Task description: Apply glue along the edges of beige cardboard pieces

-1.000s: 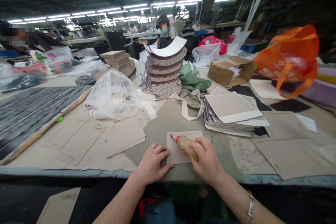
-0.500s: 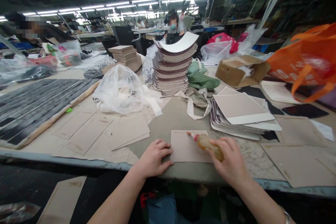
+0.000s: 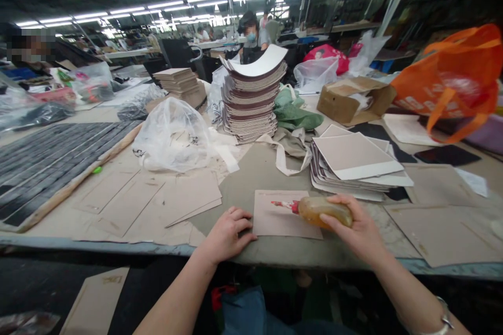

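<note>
A small beige card [image 3: 275,220] lies flat on the table near the front edge. My left hand [image 3: 228,234] rests on the table at the card's left edge, fingers bent and pressing down on it, with a ring on one finger. My right hand [image 3: 359,227] is wrapped round an amber glue bottle [image 3: 324,210] held on its side. The bottle's red nozzle [image 3: 285,204] points left, just above the card's middle.
Behind the card is a low pile of white-edged boards [image 3: 356,165]. A tall stack of curved boards [image 3: 251,99], a clear plastic bag [image 3: 173,136], a cardboard box [image 3: 349,99] and an orange bag [image 3: 451,84] stand further back. Dark strips [image 3: 47,159] cover the left. Other people work at distant tables.
My right hand has tipped the glue bottle from an upright slant to nearly level and drawn it to the right. The nozzle now points left over the card. My left hand stays put.
</note>
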A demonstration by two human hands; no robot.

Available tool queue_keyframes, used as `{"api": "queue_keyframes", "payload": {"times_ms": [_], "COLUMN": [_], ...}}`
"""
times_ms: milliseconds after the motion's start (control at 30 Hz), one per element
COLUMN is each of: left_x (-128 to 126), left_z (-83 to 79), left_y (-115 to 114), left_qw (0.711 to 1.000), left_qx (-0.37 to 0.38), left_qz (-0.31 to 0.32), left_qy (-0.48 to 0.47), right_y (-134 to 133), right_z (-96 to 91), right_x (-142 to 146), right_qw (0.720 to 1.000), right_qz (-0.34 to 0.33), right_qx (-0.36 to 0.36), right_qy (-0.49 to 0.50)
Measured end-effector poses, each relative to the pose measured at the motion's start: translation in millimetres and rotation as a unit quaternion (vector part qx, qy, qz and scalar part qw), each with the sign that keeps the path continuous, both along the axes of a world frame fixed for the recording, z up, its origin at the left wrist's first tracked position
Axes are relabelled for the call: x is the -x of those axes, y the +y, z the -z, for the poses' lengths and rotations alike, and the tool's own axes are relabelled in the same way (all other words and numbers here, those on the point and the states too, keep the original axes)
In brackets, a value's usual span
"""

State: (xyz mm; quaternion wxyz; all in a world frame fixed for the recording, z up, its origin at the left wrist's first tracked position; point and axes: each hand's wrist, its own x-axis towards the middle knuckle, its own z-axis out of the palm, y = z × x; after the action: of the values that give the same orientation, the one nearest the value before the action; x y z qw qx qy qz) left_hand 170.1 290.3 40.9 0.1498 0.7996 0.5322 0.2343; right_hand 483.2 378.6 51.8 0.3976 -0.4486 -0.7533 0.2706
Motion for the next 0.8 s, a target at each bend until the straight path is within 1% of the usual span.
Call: {"api": "queue_keyframes", "payload": {"times_ms": [67, 133, 200, 267, 333, 467, 500, 567, 700, 733, 800], "left_x": [0, 1, 2, 2, 3, 3, 2, 2, 2, 3, 2], "left_z": [0.6, 1.3, 2.3, 3.4, 4.2, 3.7, 3.1, 2.0, 1.2, 1.2, 1.3], "left_y": [1, 1, 0, 0, 0, 0, 1, 1, 1, 0, 0], "left_qw": [1.000, 1.000, 1.000, 1.000, 1.000, 1.000, 1.000, 1.000, 1.000, 1.000, 1.000], "left_qx": [-0.003, -0.007, -0.010, -0.012, -0.011, -0.008, -0.007, -0.005, -0.005, -0.003, -0.001], "left_qz": [-0.001, 0.000, 0.003, 0.004, 0.004, 0.008, 0.009, 0.011, 0.014, 0.014, 0.015], "left_qy": [-0.005, -0.011, -0.015, -0.020, -0.022, -0.018, -0.015, -0.011, -0.010, -0.009, -0.007], "right_y": [-3, -6, -6, -6, -5, -6, -6, -5, 0, 0, -2], "right_z": [2.3, 4.2, 4.6, 3.3, 0.2, -6.2, -6.3, -4.1, 0.8, -0.2, -5.4], "right_x": [3, 12, 21, 26, 26, 18, 18, 21, 30, 30, 29], "right_qw": [0.998, 0.995, 0.992, 0.992, 0.992, 0.985, 0.984, 0.987, 0.997, 0.997, 0.994], "right_qz": [-0.051, -0.087, -0.104, -0.100, -0.101, -0.163, -0.169, -0.149, -0.064, -0.064, -0.104], "right_qx": [-0.020, -0.047, -0.066, -0.077, -0.067, -0.006, 0.003, 0.004, -0.026, -0.025, -0.007], "right_qy": [-0.016, -0.026, -0.029, -0.031, -0.037, -0.060, -0.062, -0.055, -0.030, -0.031, -0.039]}}
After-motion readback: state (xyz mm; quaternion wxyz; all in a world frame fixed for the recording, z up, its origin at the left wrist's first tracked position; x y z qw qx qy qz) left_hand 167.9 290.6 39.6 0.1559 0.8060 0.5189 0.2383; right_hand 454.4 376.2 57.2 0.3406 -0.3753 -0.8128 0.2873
